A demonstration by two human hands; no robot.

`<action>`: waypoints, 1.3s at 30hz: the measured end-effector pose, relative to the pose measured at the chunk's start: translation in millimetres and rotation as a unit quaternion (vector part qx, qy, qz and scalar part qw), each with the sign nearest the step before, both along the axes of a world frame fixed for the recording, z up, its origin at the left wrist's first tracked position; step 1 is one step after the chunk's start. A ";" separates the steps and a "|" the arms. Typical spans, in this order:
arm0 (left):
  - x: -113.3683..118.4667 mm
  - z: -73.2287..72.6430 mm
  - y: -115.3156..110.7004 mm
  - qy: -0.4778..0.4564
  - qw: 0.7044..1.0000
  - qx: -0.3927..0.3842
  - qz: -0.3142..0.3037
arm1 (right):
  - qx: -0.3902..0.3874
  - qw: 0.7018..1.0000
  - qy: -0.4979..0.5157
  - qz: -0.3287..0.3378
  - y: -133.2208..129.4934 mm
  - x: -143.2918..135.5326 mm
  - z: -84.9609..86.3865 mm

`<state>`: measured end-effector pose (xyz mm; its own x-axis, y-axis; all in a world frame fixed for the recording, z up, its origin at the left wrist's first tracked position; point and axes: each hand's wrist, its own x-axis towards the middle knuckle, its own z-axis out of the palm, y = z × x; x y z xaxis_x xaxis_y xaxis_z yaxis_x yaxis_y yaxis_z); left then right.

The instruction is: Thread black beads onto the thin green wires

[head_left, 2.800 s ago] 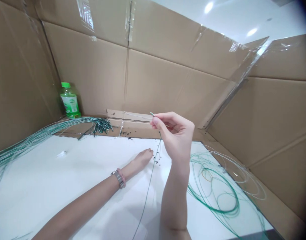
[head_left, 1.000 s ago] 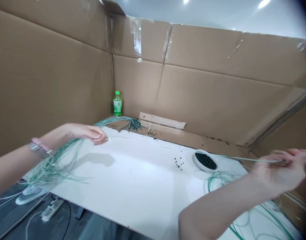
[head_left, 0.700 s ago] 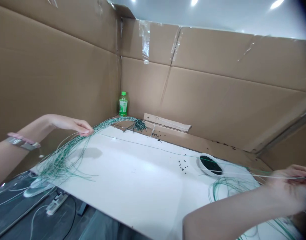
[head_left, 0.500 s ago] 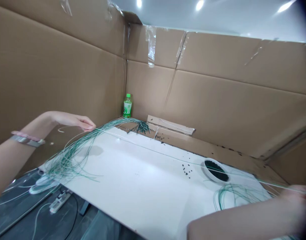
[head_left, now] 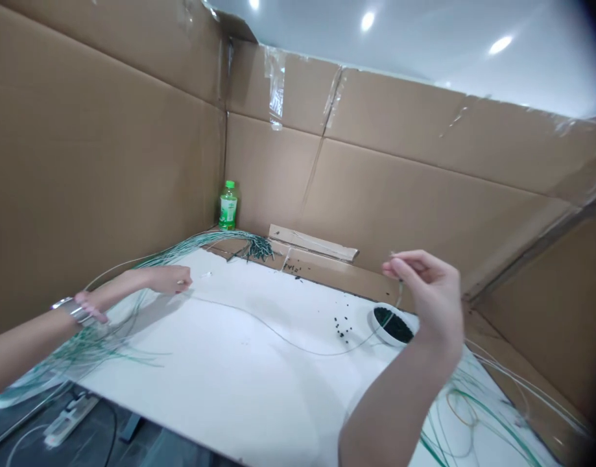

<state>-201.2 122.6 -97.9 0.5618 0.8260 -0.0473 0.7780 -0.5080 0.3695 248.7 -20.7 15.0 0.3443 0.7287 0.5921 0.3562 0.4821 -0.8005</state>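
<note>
My left hand (head_left: 170, 279) is closed on a thin pale cord above the left part of the white board (head_left: 259, 389). From it the cord (head_left: 298, 347) sags across the board and rises to my right hand (head_left: 424, 279), whose thumb and fingers pinch it near the bowl. The white bowl (head_left: 379, 327) holds small black pieces (head_left: 393, 324). Green and white strands (head_left: 91, 347) lie in a bundle under and behind my left arm, their dark tips (head_left: 259, 248) at the back edge. More green strands (head_left: 465, 415) are looped at the right, partly behind my right forearm.
A green-capped bottle (head_left: 228, 206) stands in the back left corner. Cardboard walls (head_left: 399, 181) surround the board. Loose black bits (head_left: 343, 329) lie left of the bowl. A cardboard strip (head_left: 312, 244) lies behind the board. A power strip (head_left: 70, 420) is on the floor, lower left.
My right hand has come from the far right edge to above the bowl. My left hand has lowered slightly. The stretched cord now hangs slack, and the view has shifted right.
</note>
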 end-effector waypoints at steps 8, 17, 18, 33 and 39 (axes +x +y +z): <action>97.6 96.3 -67.7 -0.218 0.971 0.070 -0.064 | 0.051 0.992 -0.066 0.099 -1.5 -77.6 5.3; 202.4 115.4 -101.1 -0.640 0.744 -0.121 -0.152 | 0.134 0.987 -0.060 0.072 -15.9 -101.7 1.7; 204.7 112.2 -99.7 -0.656 0.727 -0.137 -0.150 | 0.138 0.986 -0.065 0.063 -16.8 -102.4 1.4; 204.9 105.4 -95.0 -0.707 0.630 -0.261 -0.188 | 0.213 0.969 -0.126 -0.015 -19.1 -126.3 -10.7; 209.4 107.8 -102.1 -0.721 0.591 -0.309 -0.190 | 0.246 0.959 -0.137 -0.030 -20.5 -129.1 -9.4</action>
